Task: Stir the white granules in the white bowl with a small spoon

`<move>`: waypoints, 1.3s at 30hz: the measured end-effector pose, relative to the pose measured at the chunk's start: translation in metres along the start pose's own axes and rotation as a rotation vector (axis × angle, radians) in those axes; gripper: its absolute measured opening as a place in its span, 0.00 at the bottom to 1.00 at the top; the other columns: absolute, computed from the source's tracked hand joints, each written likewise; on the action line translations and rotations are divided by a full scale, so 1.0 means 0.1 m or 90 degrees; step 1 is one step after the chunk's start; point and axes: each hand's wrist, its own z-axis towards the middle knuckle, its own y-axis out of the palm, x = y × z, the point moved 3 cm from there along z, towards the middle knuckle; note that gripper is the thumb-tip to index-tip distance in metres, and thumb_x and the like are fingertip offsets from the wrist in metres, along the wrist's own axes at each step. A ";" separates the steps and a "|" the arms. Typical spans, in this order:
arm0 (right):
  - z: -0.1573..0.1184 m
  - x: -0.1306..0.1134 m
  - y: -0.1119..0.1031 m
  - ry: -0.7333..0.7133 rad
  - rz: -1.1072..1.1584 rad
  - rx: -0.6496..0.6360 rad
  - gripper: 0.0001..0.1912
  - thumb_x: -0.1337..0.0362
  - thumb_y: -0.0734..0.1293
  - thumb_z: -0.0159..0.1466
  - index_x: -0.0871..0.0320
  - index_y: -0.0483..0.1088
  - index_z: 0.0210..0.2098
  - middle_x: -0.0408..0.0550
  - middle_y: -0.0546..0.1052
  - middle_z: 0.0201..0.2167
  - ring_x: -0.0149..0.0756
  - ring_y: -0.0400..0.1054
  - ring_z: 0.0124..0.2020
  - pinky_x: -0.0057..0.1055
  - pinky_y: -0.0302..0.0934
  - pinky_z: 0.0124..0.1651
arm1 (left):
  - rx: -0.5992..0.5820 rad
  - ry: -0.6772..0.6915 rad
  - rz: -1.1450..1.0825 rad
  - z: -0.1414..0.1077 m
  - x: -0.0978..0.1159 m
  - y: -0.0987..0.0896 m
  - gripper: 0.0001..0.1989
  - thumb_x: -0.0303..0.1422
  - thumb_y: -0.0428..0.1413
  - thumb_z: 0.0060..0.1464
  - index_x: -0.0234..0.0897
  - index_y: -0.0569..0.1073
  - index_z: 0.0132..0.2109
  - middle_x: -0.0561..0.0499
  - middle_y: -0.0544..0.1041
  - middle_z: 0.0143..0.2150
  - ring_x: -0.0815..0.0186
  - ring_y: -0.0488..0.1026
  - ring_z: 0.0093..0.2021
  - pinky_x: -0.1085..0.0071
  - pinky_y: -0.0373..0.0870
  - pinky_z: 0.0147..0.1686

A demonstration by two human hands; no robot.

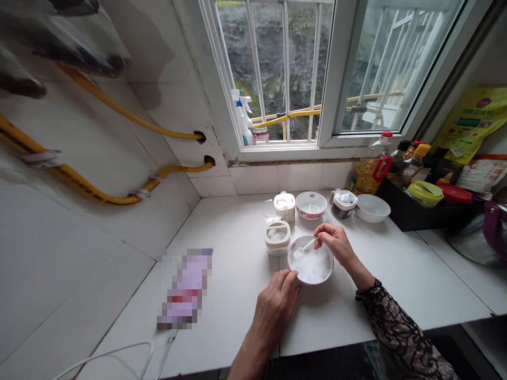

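A white bowl (pixel 331 264) with a pinkish rim stands on the counter, holding a white, grainy substance (pixel 315 267). My left hand (pixel 277 296) grips the bowl's near left rim, fingertips on the edge and the thumb lower on the side. Between the fingers of my right hand (pixel 331 238) is the handle of a small white spoon (pixel 304 248). The spoon's head dips into the bowl, at the white substance. Just behind the bowl on the left sits a square seasoning jar (pixel 277 245) with white contents showing through its top.
Behind are a white canister (pixel 285 203), a flowered bowl (pixel 311 206), a dark-filled jar (pixel 343 205) and a plain white bowl (pixel 372 208). An oil bottle (pixel 369 171) and sauce bottles line the right. A blurred purple object (pixel 188 290) with a cable lies on the counter (pixel 233 311) at left.
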 end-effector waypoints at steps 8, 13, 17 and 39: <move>0.01 0.01 -0.02 0.015 0.025 0.016 0.05 0.64 0.63 0.49 0.57 0.71 0.23 0.42 0.74 0.14 0.33 0.66 0.19 0.30 0.62 0.30 | -0.002 0.002 0.003 0.00 0.00 0.00 0.09 0.28 0.45 0.66 0.37 0.66 0.51 0.47 0.75 0.39 0.64 0.76 0.38 0.74 0.74 0.32; 0.02 -0.02 -0.02 0.027 0.074 0.041 0.06 0.62 0.65 0.50 0.57 0.70 0.24 0.42 0.75 0.16 0.34 0.69 0.22 0.33 0.64 0.35 | 0.000 0.004 -0.007 -0.01 0.00 0.01 0.09 0.27 0.45 0.65 0.36 0.65 0.51 0.48 0.75 0.39 0.64 0.76 0.39 0.74 0.75 0.33; 0.00 -0.08 0.07 -0.045 0.078 0.067 0.08 0.59 0.65 0.56 0.56 0.69 0.31 0.45 0.78 0.23 0.38 0.74 0.29 0.36 0.67 0.40 | 0.008 0.007 -0.011 -0.01 -0.01 0.02 0.10 0.26 0.46 0.64 0.36 0.66 0.51 0.47 0.75 0.40 0.64 0.76 0.39 0.74 0.75 0.32; -0.13 -0.15 -0.03 -0.352 -0.436 0.110 0.08 0.71 0.61 0.57 0.53 0.69 0.26 0.44 0.77 0.22 0.39 0.68 0.31 0.36 0.62 0.42 | 0.003 0.007 -0.016 0.00 -0.01 0.00 0.09 0.28 0.45 0.65 0.36 0.66 0.51 0.46 0.75 0.40 0.63 0.76 0.39 0.72 0.75 0.33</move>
